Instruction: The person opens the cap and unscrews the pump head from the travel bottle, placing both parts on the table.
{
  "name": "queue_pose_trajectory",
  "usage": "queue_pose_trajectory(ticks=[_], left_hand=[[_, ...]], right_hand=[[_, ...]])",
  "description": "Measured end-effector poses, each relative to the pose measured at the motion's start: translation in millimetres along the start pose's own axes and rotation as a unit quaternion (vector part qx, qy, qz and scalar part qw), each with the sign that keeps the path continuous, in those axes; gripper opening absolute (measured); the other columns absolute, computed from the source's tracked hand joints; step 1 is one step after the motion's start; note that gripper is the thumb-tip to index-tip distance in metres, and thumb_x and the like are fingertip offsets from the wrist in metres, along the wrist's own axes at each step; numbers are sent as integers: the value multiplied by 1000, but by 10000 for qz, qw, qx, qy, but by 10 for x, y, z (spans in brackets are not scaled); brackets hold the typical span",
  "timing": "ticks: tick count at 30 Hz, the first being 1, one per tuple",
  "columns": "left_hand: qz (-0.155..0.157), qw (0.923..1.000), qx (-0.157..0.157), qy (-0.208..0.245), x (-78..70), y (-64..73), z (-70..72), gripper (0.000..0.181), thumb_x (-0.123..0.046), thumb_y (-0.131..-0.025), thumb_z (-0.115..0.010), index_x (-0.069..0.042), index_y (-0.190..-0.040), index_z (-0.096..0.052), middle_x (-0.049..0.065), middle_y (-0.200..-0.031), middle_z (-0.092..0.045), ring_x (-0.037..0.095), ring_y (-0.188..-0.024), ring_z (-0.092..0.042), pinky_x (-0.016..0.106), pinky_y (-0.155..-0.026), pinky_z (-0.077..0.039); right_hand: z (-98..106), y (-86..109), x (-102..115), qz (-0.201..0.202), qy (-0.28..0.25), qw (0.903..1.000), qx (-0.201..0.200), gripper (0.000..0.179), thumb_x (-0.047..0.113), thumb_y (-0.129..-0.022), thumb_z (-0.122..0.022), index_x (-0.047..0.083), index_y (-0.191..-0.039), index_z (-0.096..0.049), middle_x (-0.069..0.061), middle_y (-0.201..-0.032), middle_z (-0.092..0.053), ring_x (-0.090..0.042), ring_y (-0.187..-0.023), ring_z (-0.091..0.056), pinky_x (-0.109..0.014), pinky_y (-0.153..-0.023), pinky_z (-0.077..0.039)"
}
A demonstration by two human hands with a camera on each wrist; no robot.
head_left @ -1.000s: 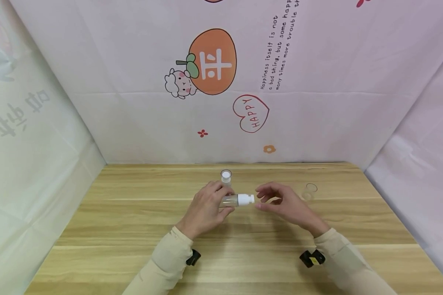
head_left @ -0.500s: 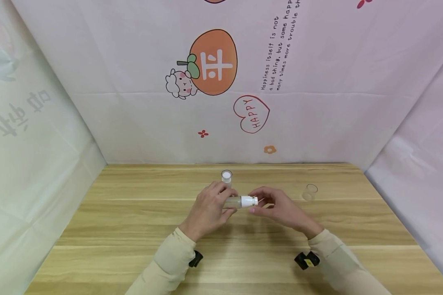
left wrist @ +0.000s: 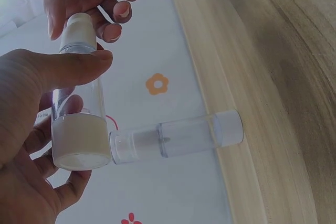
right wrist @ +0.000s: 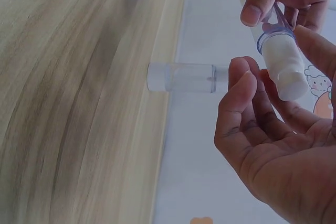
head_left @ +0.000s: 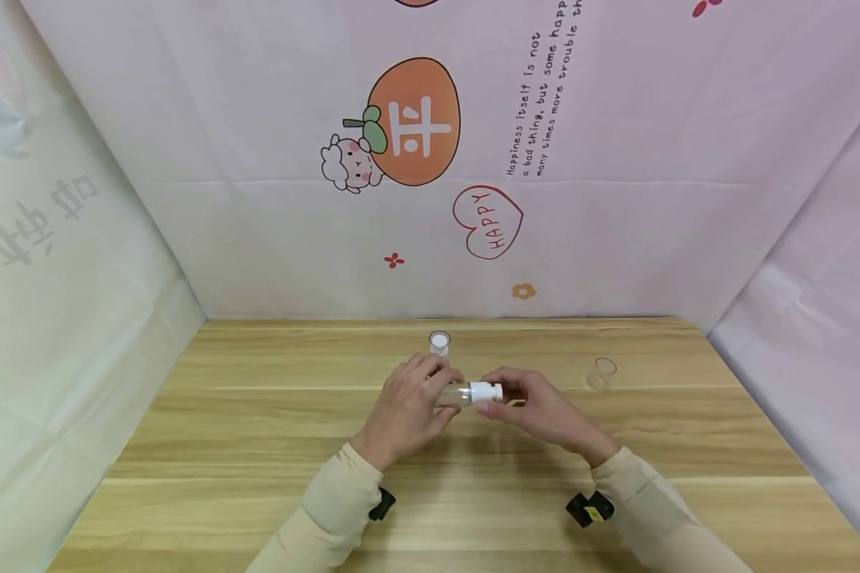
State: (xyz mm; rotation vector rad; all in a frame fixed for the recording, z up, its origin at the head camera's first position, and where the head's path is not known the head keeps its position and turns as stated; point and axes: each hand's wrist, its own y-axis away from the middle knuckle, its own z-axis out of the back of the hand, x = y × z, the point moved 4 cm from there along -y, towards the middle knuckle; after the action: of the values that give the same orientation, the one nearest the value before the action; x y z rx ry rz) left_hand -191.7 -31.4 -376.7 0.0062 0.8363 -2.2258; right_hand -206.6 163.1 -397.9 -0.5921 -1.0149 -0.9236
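Observation:
My left hand holds a clear pump bottle lying sideways, its white collar and pump head towards the right. In the left wrist view the thumb crosses the clear body above a white base. At the pump end, my right hand has its thumb and fingers curled around the white collar. Several of its fingers stay off the pump in the right wrist view. Just behind the left hand stands a second, similar pump bottle, upright with a clear cap over its top.
A small clear cap stands on the wooden table to the right of the hands. White printed cloth rises along the table's back and both sides.
My right hand has moved left, and its thumb and fingers have come around the pump end. The left hand with the bottle has shifted slightly right.

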Motion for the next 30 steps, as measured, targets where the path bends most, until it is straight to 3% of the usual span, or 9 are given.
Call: queue_pose_trajectory(ticks=[8,18,25,30], left_hand=[[-7,10000,46,2,-10,1,-4,37,-15,-74,-93,-11,-105,-73,0,-103,-65,18,-96,-60,34,-82,-54],[6,9998,121,162,-5,0,-11,35,-16,-76,-92,-10,-106,-73,-1,-103,-66,18,-97,-60,34,-83,-53],[27,9996,136,249,-5,-1,-1,35,-16,-77,-91,-10,-106,-73,1,-104,-66,19,-97,-60,35,-83,-53],[23,9994,196,267,2,12,-9,33,-18,-79,-89,-11,-107,-73,0,-105,-66,17,-95,-60,33,-80,-53]], right_hand=[[-16,-13,2,-90,-91,9997,-194,24,25,-100,-67,5,-113,-69,-9,-93,-69,-36,-87,-66,-33,-68,-55],[-31,-19,-2,97,13,9989,-466,19,18,-98,-70,2,-107,-70,-14,-88,-69,-29,-77,-66,-32,-66,-57],[-40,-13,39,175,66,9980,-599,19,15,-97,-71,-1,-106,-71,-9,-87,-69,-19,-73,-65,-31,-64,-57],[-43,-14,54,167,61,9976,-672,20,14,-95,-74,-2,-107,-71,-10,-88,-70,-23,-72,-66,-29,-62,-57]])
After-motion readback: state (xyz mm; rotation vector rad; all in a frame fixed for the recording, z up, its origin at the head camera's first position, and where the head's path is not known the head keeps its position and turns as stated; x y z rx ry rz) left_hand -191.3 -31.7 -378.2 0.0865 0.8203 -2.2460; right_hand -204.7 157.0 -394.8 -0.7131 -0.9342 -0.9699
